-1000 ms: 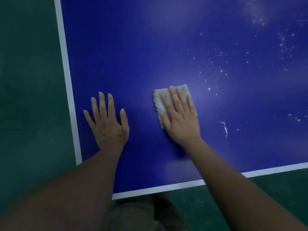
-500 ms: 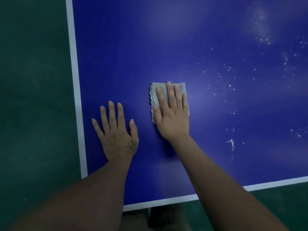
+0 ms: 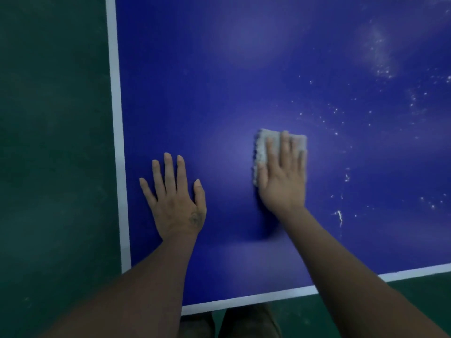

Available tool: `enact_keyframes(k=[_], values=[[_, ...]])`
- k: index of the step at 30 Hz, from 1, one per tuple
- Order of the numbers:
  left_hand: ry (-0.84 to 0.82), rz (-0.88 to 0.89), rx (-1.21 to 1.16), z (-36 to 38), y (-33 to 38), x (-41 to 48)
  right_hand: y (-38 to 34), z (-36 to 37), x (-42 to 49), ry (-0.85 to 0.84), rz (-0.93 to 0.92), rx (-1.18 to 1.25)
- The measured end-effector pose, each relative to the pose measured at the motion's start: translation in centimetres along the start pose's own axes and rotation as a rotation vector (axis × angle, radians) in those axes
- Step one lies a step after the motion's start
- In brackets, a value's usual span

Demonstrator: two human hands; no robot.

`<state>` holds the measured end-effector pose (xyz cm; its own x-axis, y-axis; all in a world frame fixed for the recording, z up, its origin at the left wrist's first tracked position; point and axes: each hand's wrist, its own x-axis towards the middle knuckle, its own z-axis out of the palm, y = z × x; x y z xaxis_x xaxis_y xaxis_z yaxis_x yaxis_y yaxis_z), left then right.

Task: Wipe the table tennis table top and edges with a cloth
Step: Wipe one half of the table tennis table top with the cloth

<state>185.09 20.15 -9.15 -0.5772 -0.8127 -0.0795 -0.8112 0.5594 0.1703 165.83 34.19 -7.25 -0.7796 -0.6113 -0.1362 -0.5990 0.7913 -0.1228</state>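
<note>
Sliding cloth rightward, R hand

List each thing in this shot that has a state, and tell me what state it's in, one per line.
Left hand: flat on the table, fingers spread, holding nothing.
Right hand: palm down, pressing the cloth.
Cloth: folded, flat on the table under the right hand.
Table top: clean-looking around the hands, white specks to the right.
White specks: not yet wiped.
White edge lines: unbroken, nothing lying on them.

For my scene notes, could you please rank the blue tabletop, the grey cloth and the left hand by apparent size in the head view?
1. Blue table tennis tabletop
2. Left hand
3. Folded grey cloth, partly covered by the right hand, so its full size is unsure.
</note>
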Motion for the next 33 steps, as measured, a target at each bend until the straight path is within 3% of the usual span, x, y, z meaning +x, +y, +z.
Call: enact_keyframes(k=[3,6,11,15,19,25,28,30,33], values=[[0.003,0.0,0.016,0.1,-0.1,0.0,-4.9,0.4,4.0,0.065,-0.219,0.029],[0.003,-0.005,0.018,0.2,-0.2,0.3,-5.1,0.3,8.8,0.089,-0.266,0.051],[0.024,-0.015,-0.036,-0.3,-0.2,0.4,3.4,-1.3,10.9,0.018,0.003,0.059],[0.055,-0.129,-0.142,-0.7,2.6,3.2,7.1,-1.8,8.5,0.022,0.164,0.048],[0.076,-0.175,-0.133,-0.1,5.8,6.9,1.0,-0.7,8.1,0.04,-0.024,0.008],[0.086,-0.182,-0.059,0.8,5.8,7.0,-11.7,0.3,14.6,0.107,-0.369,0.106],[0.099,-0.178,-0.041,1.0,5.9,7.1,-13.8,0.2,18.1,0.092,-0.476,0.081],[0.105,-0.184,-0.037,1.1,6.0,7.1,-12.1,0.0,20.3,0.084,-0.469,0.055],[0.105,-0.184,-0.043,1.0,6.1,7.1,-6.3,-0.5,22.7,0.177,-0.255,0.075]])
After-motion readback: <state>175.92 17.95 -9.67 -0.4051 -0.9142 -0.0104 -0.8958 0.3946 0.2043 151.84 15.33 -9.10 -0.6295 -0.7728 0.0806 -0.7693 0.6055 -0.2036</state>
